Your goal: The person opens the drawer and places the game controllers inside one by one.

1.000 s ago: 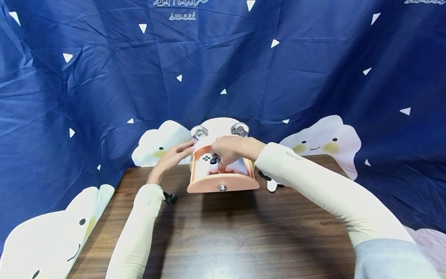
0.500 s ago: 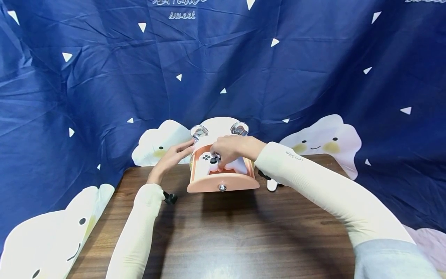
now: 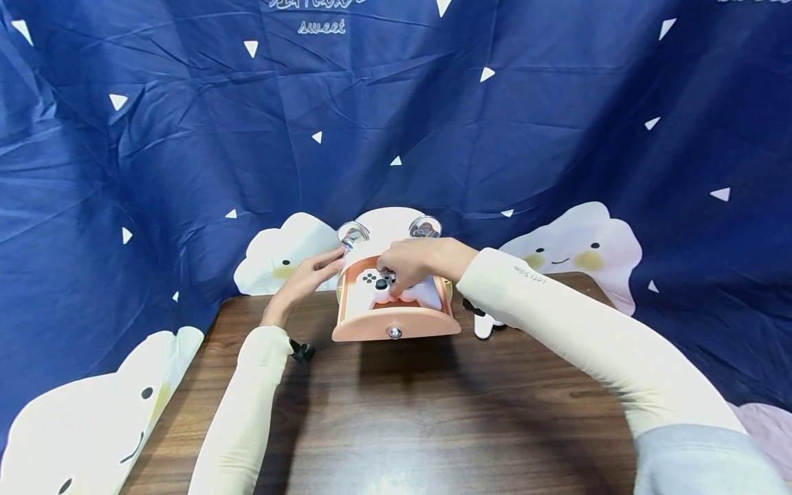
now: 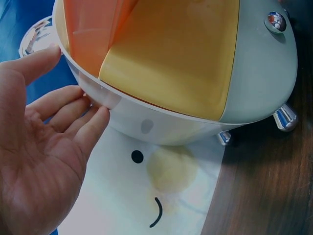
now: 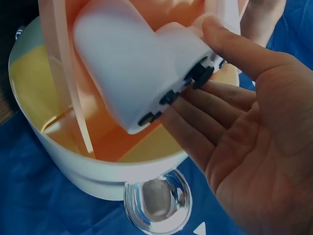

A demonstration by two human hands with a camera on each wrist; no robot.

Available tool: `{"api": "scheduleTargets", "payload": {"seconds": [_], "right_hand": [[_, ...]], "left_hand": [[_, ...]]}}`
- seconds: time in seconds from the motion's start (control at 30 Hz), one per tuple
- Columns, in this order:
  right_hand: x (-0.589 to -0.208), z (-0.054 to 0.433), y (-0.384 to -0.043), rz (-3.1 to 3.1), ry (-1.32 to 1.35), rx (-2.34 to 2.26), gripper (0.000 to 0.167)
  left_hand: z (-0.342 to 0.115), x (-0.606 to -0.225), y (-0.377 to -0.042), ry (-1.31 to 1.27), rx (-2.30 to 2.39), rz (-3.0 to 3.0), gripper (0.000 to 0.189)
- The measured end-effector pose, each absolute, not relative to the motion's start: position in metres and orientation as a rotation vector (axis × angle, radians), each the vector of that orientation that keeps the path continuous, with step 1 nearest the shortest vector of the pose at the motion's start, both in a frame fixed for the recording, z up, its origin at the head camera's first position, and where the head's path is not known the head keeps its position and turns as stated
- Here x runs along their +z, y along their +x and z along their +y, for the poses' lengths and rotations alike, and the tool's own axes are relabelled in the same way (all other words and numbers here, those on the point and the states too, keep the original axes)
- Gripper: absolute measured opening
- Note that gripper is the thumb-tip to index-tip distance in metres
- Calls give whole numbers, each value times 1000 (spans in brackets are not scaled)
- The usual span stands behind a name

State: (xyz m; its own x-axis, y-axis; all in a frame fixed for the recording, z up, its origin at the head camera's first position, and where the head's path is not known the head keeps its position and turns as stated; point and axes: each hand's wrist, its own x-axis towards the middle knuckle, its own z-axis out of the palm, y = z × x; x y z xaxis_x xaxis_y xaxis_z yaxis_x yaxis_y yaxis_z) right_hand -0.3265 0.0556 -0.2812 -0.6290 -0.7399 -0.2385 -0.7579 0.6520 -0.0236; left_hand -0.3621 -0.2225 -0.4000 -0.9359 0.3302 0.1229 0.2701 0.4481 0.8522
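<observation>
A white game controller point(image 3: 425, 293) with black buttons and sticks lies over the pulled-out peach drawer point(image 3: 371, 326) of a round box point(image 3: 388, 223) shaped like an alarm clock. My right hand point(image 3: 411, 263) reaches in from above and pinches the middle of the controller between thumb and fingers. In the right wrist view the controller point(image 5: 122, 63) is tilted, one handle inside the drawer's walls. My left hand point(image 3: 307, 280) rests against the box's left side, by a chrome bell point(image 3: 354, 235). The left wrist view shows its extended fingertips on the white outer wall point(image 4: 146, 125) and the thumb near the rim.
The box stands on short chrome feet point(image 4: 285, 117) on a brown wooden table point(image 3: 396, 412). A white rounded object point(image 3: 484, 326) lies right of it, partly hidden by my right forearm. Behind hangs a blue curtain point(image 3: 396, 103) with white triangles and smiling clouds.
My right hand and the controller have shifted very slightly to the right and up within the drawer. My left hand and the box stay in place.
</observation>
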Motion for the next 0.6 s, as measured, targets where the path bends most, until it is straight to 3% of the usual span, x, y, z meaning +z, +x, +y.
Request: {"api": "scheduleTargets", "payload": {"seconds": [0.27,0.33,0.47,0.6], "right_hand": [[-268,70,-324,2662,-1299,12,40],[-265,75,-323,2681,-1324,-17,37],[-262,86,-319,2746,-1367,-76,12],[-260,97,-314,2826,-1419,-123,8]], "left_hand": [[-221,-400,-362,540,1516,2633,60],[-221,-399,-363,529,1512,2625,59],[-221,-400,-364,517,1517,2610,58],[-224,-402,-363,531,1524,2619,58]]}}
